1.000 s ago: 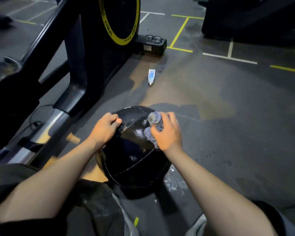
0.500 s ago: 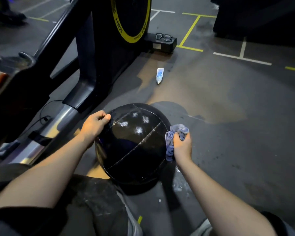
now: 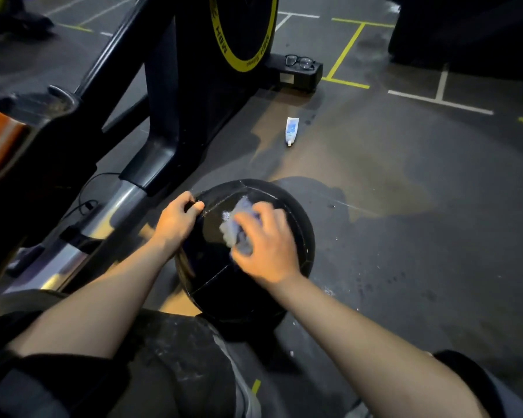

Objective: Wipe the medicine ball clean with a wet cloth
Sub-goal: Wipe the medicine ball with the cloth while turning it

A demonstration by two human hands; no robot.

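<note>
Right hand [image 3: 266, 248] grip on cloth [image 3: 234, 229] atop medicine ball [image 3: 224, 285]

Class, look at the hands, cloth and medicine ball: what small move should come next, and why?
Probably sweep the cloth toward the person over the near panels. The right hand holds it on the medicine ball's top, the left hand steadies the left edge, and the nearer surface lies uncovered.

Ball [image 3: 254, 300] on floor [image 3: 405, 236] | left hand [image 3: 175, 221] gripped its edge | right hand [image 3: 266, 248] pressed cloth [image 3: 234, 229] on top, blurred
</note>
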